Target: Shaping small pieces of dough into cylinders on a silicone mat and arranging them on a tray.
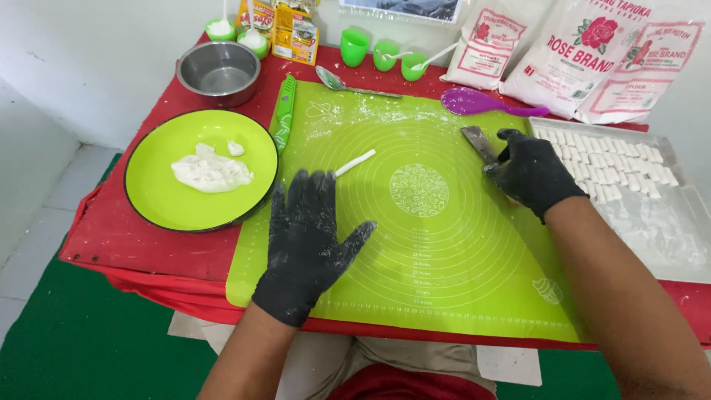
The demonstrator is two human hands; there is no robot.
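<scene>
Two gloved hands over green mat [444, 244]: left hand [307, 241] spread flat near dough strip [355, 163], right hand [532, 174] clenched around scraper [478, 142].

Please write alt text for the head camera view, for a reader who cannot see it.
Two black-gloved hands work over a green silicone mat: the left hand lies flat near a thin dough stick, the right hand grips a metal scraper. Beside it, a tray holds cut dough pieces.

Black-gloved hands [307, 241], lime mat [444, 252] with white rings, red tablecloth [141, 248], purple spoon [481, 102]
</scene>
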